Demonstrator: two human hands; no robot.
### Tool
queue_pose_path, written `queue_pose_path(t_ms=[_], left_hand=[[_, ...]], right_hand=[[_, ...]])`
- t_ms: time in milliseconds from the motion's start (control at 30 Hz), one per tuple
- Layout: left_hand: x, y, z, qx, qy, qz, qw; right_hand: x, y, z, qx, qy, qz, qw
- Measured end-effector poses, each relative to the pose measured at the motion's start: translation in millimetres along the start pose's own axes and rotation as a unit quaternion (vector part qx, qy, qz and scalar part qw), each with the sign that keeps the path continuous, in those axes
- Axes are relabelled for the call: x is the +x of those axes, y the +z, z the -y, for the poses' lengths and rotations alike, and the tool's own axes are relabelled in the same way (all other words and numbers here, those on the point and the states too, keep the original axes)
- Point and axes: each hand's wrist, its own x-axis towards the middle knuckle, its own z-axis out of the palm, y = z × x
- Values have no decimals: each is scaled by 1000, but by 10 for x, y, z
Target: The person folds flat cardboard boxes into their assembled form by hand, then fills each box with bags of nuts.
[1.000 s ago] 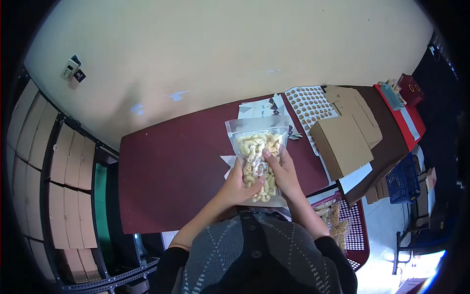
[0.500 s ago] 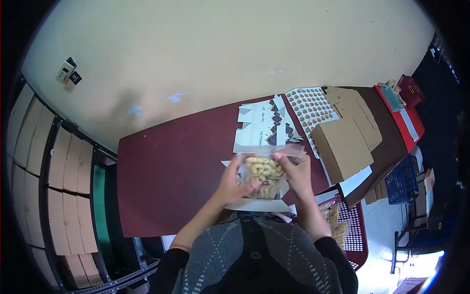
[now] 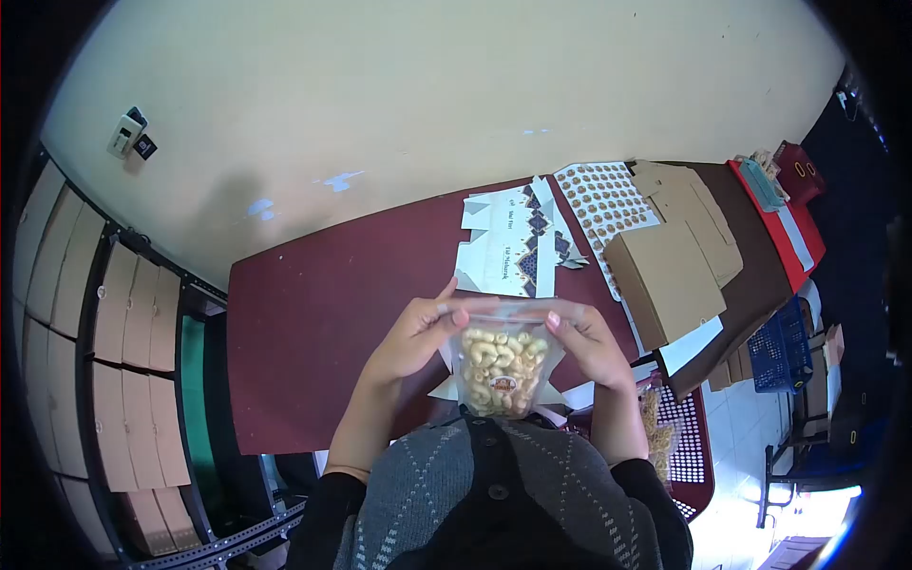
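Observation:
A clear plastic pouch [image 3: 503,370] of pale, curved, macaroni-like snacks hangs upright close to my chest, with a small round brown sticker [image 3: 503,385] on its front. My left hand [image 3: 418,332] pinches the pouch's top left corner between thumb and fingers. At the top right corner my right hand [image 3: 591,342] grips it the same way, thumb in front. Behind the pouch, white card pieces are partly hidden. Just beyond my hands lies a flattened white printed box [image 3: 503,242] with dark blue patterns.
Sheets of round stickers [image 3: 608,204] and a brown cardboard box [image 3: 665,285] lie on the right of the maroon table [image 3: 323,351]. A maroon basket [image 3: 698,456] with snack bags stands lower right. Shelves of cartons [image 3: 138,313] line the left; a blue crate [image 3: 781,347] is far right.
Both hands have shifted to the pouch's top corners; the left one moved up from its lower front. The pouch now hangs lower, its sticker uncovered and its top edge stretched between my hands.

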Motion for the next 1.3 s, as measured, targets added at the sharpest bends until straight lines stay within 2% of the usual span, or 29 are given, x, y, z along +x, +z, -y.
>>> queue_pose_path(t_ms=[67,100,167,200,233,300,333,400,500,567,633,667,700,800,900,933,967,1033,1067,1100,1167,1200,1233,1300], left_hand=[[78,165,-65,-60,14,-165,984],[96,227,-20,-59,16,-165,984],[82,309,174,89,102,-300,944],[57,287,247,111,124,-222,961],[64,372,185,100,125,-175,971],[88,607,116,-30,144,-169,975],[80,650,100,-30,143,-171,974],[76,689,85,-163,134,-152,965],[-1,665,112,-114,81,-174,975],[-19,662,106,-135,59,-185,972],[16,556,99,-18,72,-191,979],[23,508,96,40,78,-192,977],[19,477,101,39,78,-190,978],[29,373,78,186,87,-172,963],[75,370,136,171,90,-184,964],[67,358,117,147,46,-163,975],[78,374,145,146,47,-161,975],[118,459,212,-104,-12,-163,981],[141,502,207,-112,30,-192,975],[165,561,183,-113,29,-188,975],[198,666,145,-120,54,-267,955],[224,672,188,16,119,-238,964],[220,744,258,14,117,-235,965],[177,983,416,50,131,-84,987]], right_hand=[[46,70,19,30,-5,-94,995],[69,117,27,29,-6,-94,995],[111,201,40,-37,-79,-237,967],[130,201,-54,-134,-120,-234,955],[150,261,-34,-134,-119,-234,955],[197,434,17,-262,-224,-201,917],[195,450,9,-237,-223,-186,927],[222,399,-47,-239,-235,-177,925],[271,298,-202,-280,-253,-158,913],[300,372,-98,-229,-200,-340,890],[298,277,-100,-49,-149,-289,944],[247,197,-105,30,-67,-221,973],[190,132,-112,109,18,-149,983],[113,97,-115,142,41,-191,970],[120,65,-149,118,15,-208,971],[115,18,-173,70,26,-188,979],[131,27,-192,70,26,-190,979],[179,114,-202,75,-16,-290,954],[170,156,-207,74,-15,-294,953],[142,211,-219,58,-14,-334,941],[58,305,-259,24,-11,-411,911],[12,334,-372,56,10,-371,927],[-19,449,-318,165,38,-357,919],[-90,406,-409,325,50,-253,910]])
